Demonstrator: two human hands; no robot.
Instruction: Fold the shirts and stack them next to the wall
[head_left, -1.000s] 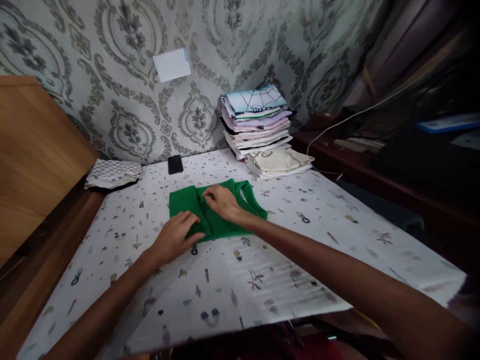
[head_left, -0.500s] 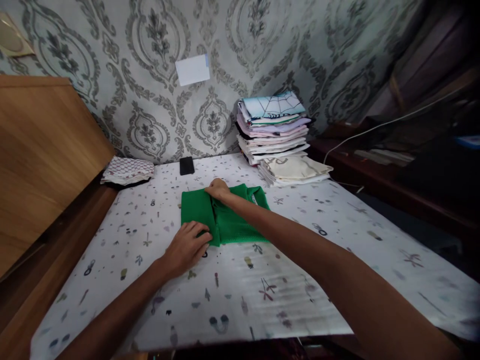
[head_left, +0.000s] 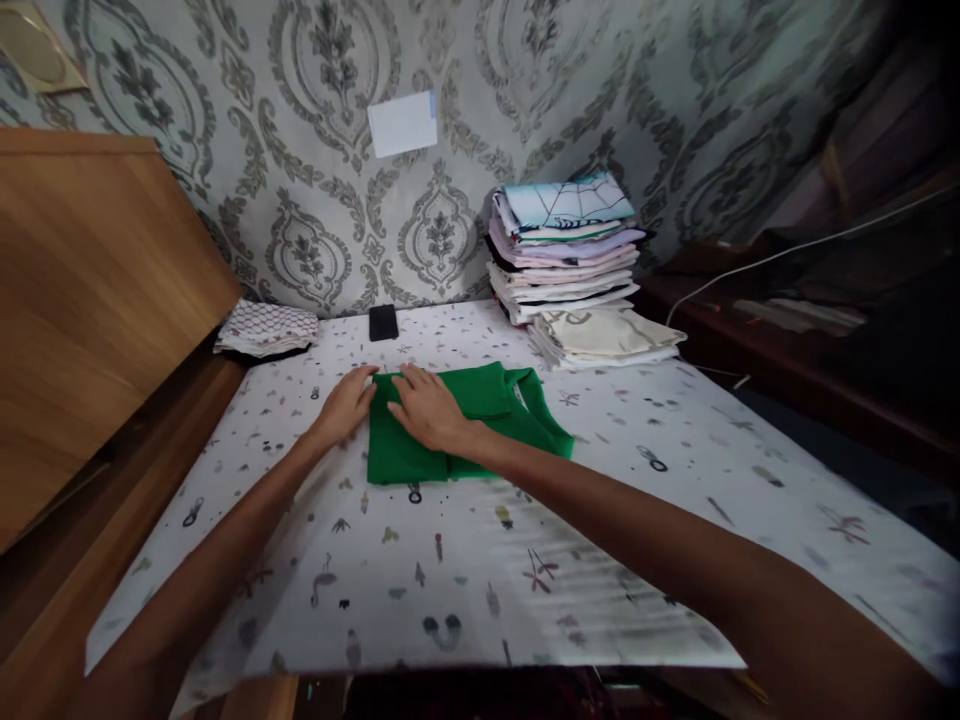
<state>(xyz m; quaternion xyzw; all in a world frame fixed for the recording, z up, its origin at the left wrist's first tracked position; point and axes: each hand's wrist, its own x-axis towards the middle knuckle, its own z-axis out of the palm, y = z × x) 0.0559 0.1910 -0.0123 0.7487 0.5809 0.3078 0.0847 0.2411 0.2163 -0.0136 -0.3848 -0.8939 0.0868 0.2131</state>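
A folded green shirt [head_left: 409, 455] lies on the patterned white cloth in front of me, its neck opening towards the right. My right hand [head_left: 429, 408] rests flat on top of its left part, fingers spread. At the shirt's far left corner is my left hand [head_left: 346, 406], with its fingers stretched out to the edge and the thumb a little apart from them. Part of the shirt is hidden under the right hand and wrist.
At the back right rises a tall stack of folded clothes [head_left: 566, 250], with a lower cream-coloured pile [head_left: 600, 335] before it. A black phone [head_left: 383, 323] lies near the wall. Further left are a small folded pile [head_left: 268, 330] and a wooden panel [head_left: 97, 300].
My left hand has moved from the shirt's near edge to its far left corner. My right hand has let go of the far edge and now lies flat on the fabric. The view has shifted slightly.
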